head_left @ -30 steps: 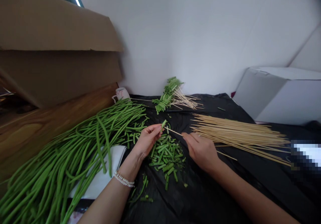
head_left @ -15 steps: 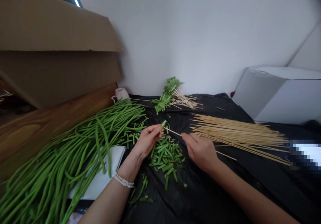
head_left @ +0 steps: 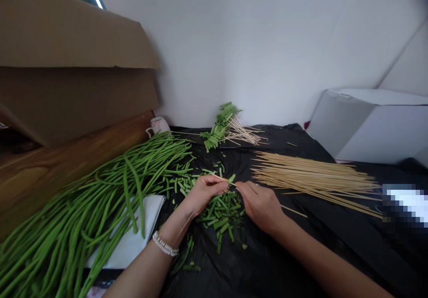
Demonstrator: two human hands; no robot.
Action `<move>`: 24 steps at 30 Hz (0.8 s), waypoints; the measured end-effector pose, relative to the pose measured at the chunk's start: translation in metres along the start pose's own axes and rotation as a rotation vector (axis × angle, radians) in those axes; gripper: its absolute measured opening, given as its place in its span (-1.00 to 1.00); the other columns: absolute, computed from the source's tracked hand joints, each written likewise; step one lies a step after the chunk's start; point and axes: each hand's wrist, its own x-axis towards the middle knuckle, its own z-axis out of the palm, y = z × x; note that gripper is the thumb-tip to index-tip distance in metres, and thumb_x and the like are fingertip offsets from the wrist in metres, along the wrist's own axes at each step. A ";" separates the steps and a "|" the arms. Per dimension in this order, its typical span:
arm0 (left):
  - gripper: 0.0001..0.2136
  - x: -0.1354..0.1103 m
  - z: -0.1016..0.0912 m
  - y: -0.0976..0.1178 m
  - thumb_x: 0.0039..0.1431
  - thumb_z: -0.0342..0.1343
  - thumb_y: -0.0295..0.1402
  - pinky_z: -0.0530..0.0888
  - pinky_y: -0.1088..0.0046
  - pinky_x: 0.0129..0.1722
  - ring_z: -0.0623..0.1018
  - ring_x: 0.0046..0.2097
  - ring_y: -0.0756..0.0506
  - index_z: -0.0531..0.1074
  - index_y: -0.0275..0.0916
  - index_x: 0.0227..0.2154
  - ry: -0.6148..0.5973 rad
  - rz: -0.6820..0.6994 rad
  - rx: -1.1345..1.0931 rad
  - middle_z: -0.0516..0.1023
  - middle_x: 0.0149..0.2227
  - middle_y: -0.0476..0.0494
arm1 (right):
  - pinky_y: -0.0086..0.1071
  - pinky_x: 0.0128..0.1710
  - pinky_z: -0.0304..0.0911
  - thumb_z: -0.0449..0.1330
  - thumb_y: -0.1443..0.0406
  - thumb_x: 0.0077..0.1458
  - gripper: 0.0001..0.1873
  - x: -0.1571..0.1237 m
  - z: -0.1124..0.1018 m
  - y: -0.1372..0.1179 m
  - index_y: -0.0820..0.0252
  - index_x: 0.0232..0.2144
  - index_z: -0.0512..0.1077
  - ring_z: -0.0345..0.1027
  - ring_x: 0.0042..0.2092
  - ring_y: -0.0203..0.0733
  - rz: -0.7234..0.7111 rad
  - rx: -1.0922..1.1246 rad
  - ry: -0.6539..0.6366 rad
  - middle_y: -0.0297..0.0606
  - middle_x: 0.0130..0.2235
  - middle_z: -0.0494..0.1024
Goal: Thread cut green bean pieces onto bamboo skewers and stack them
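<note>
Thin and pale, a bamboo skewer [head_left: 220, 178] runs between my two hands above the middle of the black sheet. A cut piece of green bean [head_left: 231, 179] is threaded on it, between the fingertips of both hands. My left hand [head_left: 209, 193] is closed, thumb and fingers pinching the skewer close beside the bean piece. My right hand [head_left: 262, 202] is closed round the skewer just right of the piece, and the skewer's other end sticks out behind that hand. Below lies a loose heap of cut bean pieces [head_left: 222, 215].
Long whole green beans [head_left: 110, 191] spread at left over a white board [head_left: 133, 244]. Threaded bean skewers [head_left: 220, 126] lie at the back by the wall. Bare skewers [head_left: 314, 175] lie at right. A mug [head_left: 160, 125], cardboard box [head_left: 76, 44] and white box [head_left: 377, 124] stand around.
The bean piece has moved along the skewer towards my right hand, and the skewer's tip now shows past my left fingers. Both hands have come closer together.
</note>
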 end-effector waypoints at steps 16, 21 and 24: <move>-0.85 0.011 -0.044 0.005 0.06 0.16 -0.30 0.36 0.33 -0.17 0.49 -0.25 -0.14 0.59 -0.22 -0.38 0.238 0.352 1.119 0.59 -0.33 -0.14 | -0.40 -0.44 0.04 -0.03 0.37 0.25 -0.74 0.002 -0.002 0.014 0.25 -0.21 0.46 0.32 -0.46 -0.31 0.035 -0.109 0.074 -0.29 -0.42 0.50; -0.88 0.007 -0.042 0.004 0.09 0.16 -0.35 0.32 0.28 -0.10 0.43 -0.18 -0.17 0.58 -0.21 -0.38 0.157 0.423 1.406 0.55 -0.31 -0.17 | -0.40 -0.44 0.03 -0.04 0.38 0.25 -0.73 0.002 -0.002 0.013 0.25 -0.20 0.46 0.31 -0.47 -0.31 0.037 -0.105 0.065 -0.30 -0.43 0.50; -0.92 0.006 -0.041 0.007 0.08 0.16 -0.40 0.32 0.29 -0.12 0.42 -0.20 -0.16 0.56 -0.21 -0.40 0.140 0.417 1.412 0.56 -0.32 -0.16 | -0.40 -0.44 0.03 -0.04 0.38 0.25 -0.73 0.001 -0.002 0.013 0.25 -0.21 0.46 0.31 -0.47 -0.31 0.038 -0.097 0.067 -0.29 -0.43 0.50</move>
